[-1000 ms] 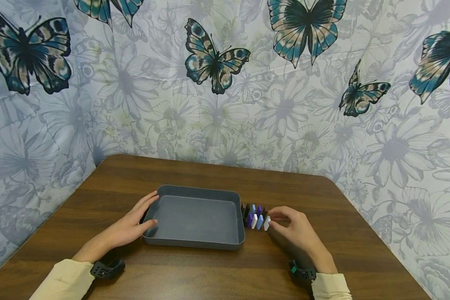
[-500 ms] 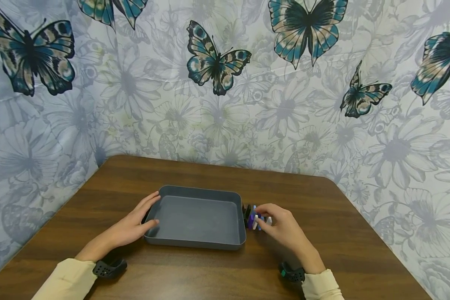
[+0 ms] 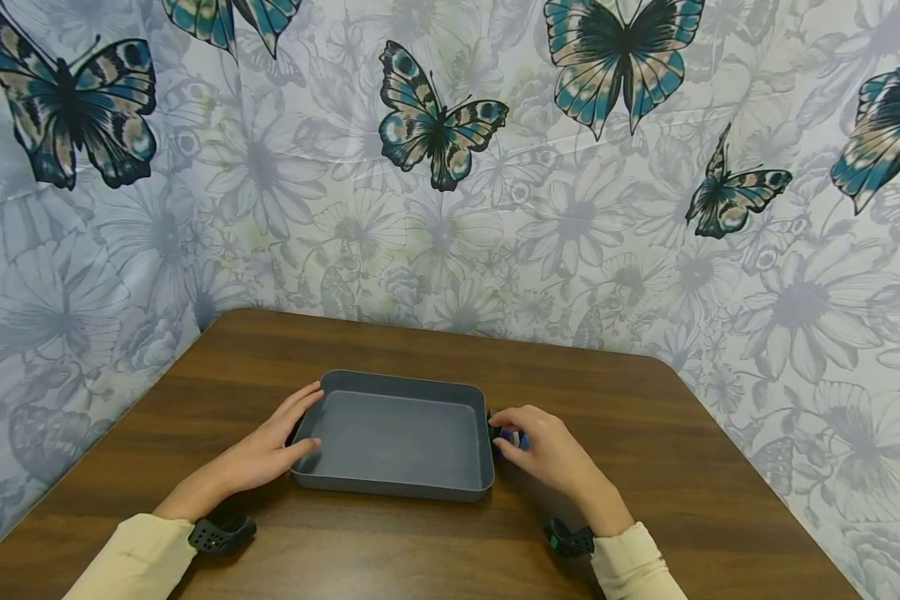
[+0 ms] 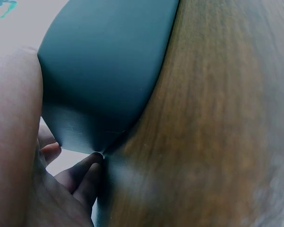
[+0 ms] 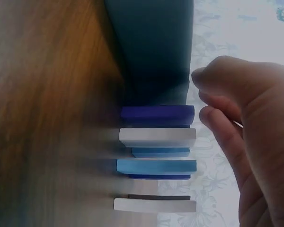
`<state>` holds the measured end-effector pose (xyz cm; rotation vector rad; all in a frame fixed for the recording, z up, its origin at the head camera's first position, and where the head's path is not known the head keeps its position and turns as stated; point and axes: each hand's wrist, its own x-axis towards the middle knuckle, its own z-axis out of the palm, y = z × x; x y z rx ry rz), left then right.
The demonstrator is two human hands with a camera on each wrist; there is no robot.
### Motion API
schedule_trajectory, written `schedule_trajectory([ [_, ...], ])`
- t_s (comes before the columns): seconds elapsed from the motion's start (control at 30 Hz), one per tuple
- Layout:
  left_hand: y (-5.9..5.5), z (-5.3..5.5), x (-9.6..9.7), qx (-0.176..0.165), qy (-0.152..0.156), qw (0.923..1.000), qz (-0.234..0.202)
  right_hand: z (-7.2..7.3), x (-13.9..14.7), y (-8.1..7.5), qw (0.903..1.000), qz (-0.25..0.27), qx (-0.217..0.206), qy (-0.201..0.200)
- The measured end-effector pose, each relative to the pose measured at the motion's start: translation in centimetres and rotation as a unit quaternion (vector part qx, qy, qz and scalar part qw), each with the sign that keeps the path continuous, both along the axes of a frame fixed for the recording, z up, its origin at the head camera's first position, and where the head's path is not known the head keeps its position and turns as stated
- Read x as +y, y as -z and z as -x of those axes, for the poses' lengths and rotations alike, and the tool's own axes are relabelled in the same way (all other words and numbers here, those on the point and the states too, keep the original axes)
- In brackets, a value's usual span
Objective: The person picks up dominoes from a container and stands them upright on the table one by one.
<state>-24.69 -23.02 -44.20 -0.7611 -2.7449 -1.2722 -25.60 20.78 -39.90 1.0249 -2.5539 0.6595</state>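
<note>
A dark grey rectangular tray (image 3: 390, 437) lies on the table, its inside bare. My left hand (image 3: 266, 454) holds its left side, thumb over the rim, other fingers along the outer wall. Beside the tray's right wall, thin domino-like tiles stand on edge. In the right wrist view I see a purple tile (image 5: 157, 115), a white tile (image 5: 157, 137), a light blue tile (image 5: 156, 167) and another white tile (image 5: 154, 205); others peek out behind. My right hand (image 3: 543, 446) hovers around the tiles nearest the tray, fingertips apart, nothing visibly held. It hides most tiles in the head view.
The brown wooden table (image 3: 390, 550) has a rounded back edge. Behind it hangs a pale floral cloth (image 3: 450, 250) with butterflies. A black wrist strap (image 3: 223, 534) sits on my left wrist, another strap (image 3: 570, 538) on my right.
My right hand has moved left along the tile rows, from the rightmost white tile toward the tray wall. My left hand and the tray stay in place.
</note>
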Motion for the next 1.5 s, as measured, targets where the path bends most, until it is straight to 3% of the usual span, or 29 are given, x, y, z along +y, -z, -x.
schedule_trajectory([
  [0.7,0.12,0.07,0.03,0.003,0.005,1.0,-0.003,0.12,-0.87,-0.34,0.9977,-0.061,-0.011,0.028],
  [1.5,0.13,0.06,0.08,0.001,0.0,1.0,0.0,0.42,-0.55,0.23,0.9985,-0.042,-0.003,0.034],
])
